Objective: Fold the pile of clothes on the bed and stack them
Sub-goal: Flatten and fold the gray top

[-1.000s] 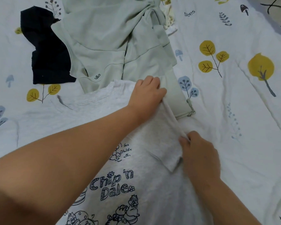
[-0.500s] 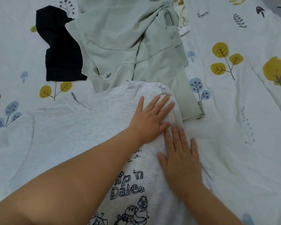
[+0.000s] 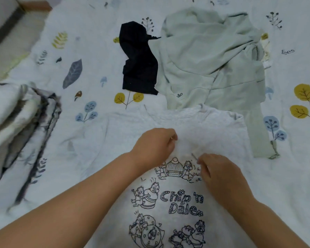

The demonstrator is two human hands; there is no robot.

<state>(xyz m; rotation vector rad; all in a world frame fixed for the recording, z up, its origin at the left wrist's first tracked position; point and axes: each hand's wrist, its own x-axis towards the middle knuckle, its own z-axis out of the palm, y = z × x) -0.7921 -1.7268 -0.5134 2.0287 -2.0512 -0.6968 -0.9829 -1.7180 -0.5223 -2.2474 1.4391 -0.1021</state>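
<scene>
A light grey T-shirt with a "Chip 'n Dale" cartoon print lies face up on the bed in front of me, its right side folded in. Both of my hands are on its chest. My left hand has its fingers curled into the fabric just above the print. My right hand pinches a small raised fold of the same cloth beside it. A pale green sweatshirt lies crumpled behind the shirt, one sleeve hanging down its right side. A black garment lies to the left of the green one.
A bunched white and grey quilt lies at the left. The leaf-printed bedsheet covers the bed on all sides. The bed's edge and a strip of floor show at the top left.
Both hands were pressing flat on the folded-in right sleeve; now they have moved left to the shirt's chest with fingers curled into the fabric. My view has swung left.
</scene>
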